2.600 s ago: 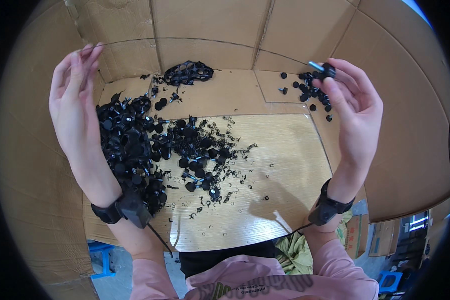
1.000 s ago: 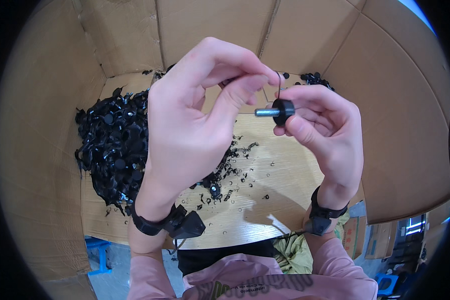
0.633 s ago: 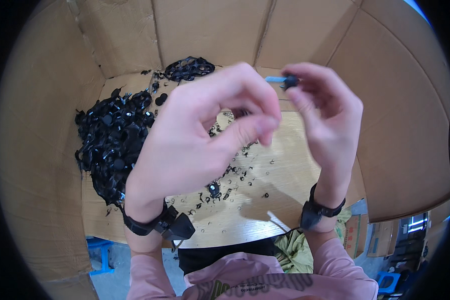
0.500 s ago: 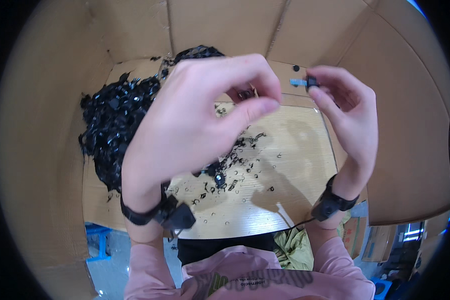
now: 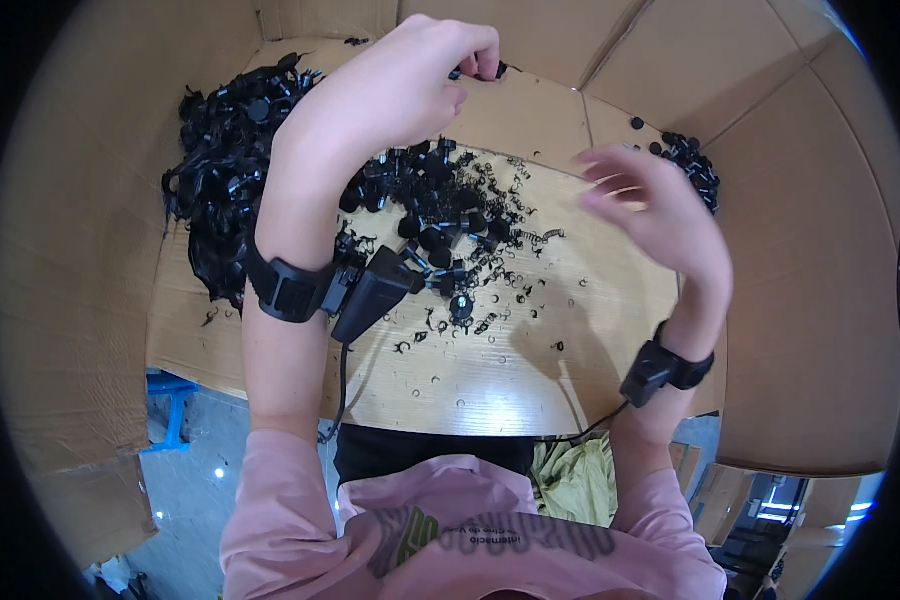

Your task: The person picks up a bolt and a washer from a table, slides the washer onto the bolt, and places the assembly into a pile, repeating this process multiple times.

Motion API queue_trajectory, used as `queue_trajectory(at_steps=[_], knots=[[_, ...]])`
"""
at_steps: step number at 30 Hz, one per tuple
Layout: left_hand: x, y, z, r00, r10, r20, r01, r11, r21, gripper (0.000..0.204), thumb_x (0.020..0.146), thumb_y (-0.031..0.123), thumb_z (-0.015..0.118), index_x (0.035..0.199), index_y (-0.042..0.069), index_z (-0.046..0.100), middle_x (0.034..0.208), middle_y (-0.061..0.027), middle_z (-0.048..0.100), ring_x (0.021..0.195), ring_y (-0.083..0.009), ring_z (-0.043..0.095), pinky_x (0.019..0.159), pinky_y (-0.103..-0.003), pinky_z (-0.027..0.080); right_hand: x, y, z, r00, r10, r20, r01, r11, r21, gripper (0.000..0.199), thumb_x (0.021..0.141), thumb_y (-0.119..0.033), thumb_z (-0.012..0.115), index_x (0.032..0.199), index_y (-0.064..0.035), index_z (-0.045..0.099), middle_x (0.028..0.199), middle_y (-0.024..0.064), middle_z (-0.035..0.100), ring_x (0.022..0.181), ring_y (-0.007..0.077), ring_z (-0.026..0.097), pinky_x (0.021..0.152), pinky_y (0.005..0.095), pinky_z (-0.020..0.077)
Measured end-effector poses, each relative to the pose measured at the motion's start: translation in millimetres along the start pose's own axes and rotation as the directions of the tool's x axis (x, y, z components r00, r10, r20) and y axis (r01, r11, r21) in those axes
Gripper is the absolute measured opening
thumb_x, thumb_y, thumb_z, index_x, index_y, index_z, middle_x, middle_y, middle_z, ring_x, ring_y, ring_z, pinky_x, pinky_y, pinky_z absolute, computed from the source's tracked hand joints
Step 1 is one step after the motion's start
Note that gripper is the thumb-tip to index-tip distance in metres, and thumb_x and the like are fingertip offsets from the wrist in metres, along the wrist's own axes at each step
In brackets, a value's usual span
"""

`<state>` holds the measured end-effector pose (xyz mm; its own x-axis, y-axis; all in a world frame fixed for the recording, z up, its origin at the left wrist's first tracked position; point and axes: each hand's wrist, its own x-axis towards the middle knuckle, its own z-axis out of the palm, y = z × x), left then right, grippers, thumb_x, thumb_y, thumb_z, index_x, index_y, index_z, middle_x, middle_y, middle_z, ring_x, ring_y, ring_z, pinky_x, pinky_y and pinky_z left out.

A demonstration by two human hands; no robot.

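Black knobs (image 5: 432, 239) litter surface (image 5: 470, 395); our right hand (image 5: 655, 205) hangs blurred, grip released; our left hand (image 5: 400, 92) curls, its grip we cannot tell.

This looks like a workshop, probably a factory's hand-finishing station. Tall brown cardboard walls (image 5: 90, 220) screen a pale wood-grain tabletop (image 5: 470, 395). Beyond its left edge lies a big heap of round black knobs with silver threaded studs (image 5: 215, 180); more cluster toward its far left corner, and a smaller black pile (image 5: 688, 165) sits past its far right corner. Thin black curled trimmings (image 5: 545, 237) litter the board. Below the near edge show a blue plastic stool (image 5: 173, 410) and smooth grey floor (image 5: 200, 490).
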<state>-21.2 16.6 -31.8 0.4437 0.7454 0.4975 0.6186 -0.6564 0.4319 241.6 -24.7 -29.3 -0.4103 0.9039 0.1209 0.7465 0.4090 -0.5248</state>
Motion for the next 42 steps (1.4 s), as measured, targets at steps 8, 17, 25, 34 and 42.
queue_trajectory(at_steps=[8, 17, 25, 34, 42], knots=[[0, 4, 6, 0.996, 0.089, 0.026, -0.089, 0.996, 0.008, 0.021, 0.083, 0.012, 0.063, 0.1, 0.001, 0.057, 0.081, -0.011, 0.064, 0.068, -0.0203, 0.061, 0.063, -0.032, 0.05, 31, 7, 94, 0.945, 0.027, 0.326, 0.053, 0.971, -0.234, 0.031, 0.07, -0.017, 0.078, 0.091, 0.0003, 0.063, 0.069, 0.0111, 0.062, 0.065, 0.0235, 0.06, 0.061, 0.0337, 0.047], [1, 17, -1, 0.992, 0.081, 0.095, -0.076, 0.995, -0.06, 0.019, 0.089, 0.018, 0.058, 0.097, 0.001, 0.059, 0.074, -0.0118, 0.064, 0.068, -0.0197, 0.063, 0.061, -0.031, 0.05, 29, 2, 53, 0.952, -0.082, 0.294, 0.105, 0.992, -0.064, 0.022, 0.071, -0.013, 0.076, 0.084, 0.0011, 0.066, 0.074, 0.0156, 0.064, 0.076, 0.0263, 0.065, 0.067, 0.0356, 0.0499], [-1, 48, -15, 0.961, 0.19, 0.203, -0.099, 0.916, -0.388, 0.018, 0.084, 0.011, 0.064, 0.096, -0.001, 0.06, 0.082, -0.0058, 0.064, 0.075, -0.0131, 0.063, 0.073, -0.027, 0.05, -11, -35, -2, 0.897, -0.263, -0.356, 0.352, 0.911, 0.214, 0.028, 0.07, 0.001, 0.075, 0.096, 0.0011, 0.064, 0.09, 0.0081, 0.064, 0.079, 0.0157, 0.062, 0.073, 0.0277, 0.0535], [-7, 82, -13, 0.969, 0.186, -0.162, -0.246, 0.734, -0.632, 0.018, 0.073, -0.011, 0.067, 0.089, -0.004, 0.062, 0.087, -0.0089, 0.064, 0.082, -0.0149, 0.063, 0.077, -0.027, 0.051, -32, -55, -19, 0.644, -0.461, -0.611, 0.607, 0.794, 0.041, 0.039, 0.066, 0.012, 0.073, 0.103, 0.0089, 0.06, 0.105, 0.0153, 0.058, 0.098, 0.0221, 0.06, 0.087, 0.0313, 0.0506], [-6, 87, -9, 0.951, 0.197, -0.239, -0.308, 0.687, -0.658, 0.017, 0.074, -0.009, 0.067, 0.089, -0.004, 0.061, 0.087, -0.0099, 0.063, 0.084, -0.016, 0.063, 0.079, -0.028, 0.052, -41, -59, -21, 0.704, -0.405, -0.583, 0.534, 0.843, 0.06, 0.042, 0.066, 0.012, 0.074, 0.105, 0.0093, 0.06, 0.102, 0.0143, 0.06, 0.094, 0.0193, 0.062, 0.084, 0.0281, 0.0518]])
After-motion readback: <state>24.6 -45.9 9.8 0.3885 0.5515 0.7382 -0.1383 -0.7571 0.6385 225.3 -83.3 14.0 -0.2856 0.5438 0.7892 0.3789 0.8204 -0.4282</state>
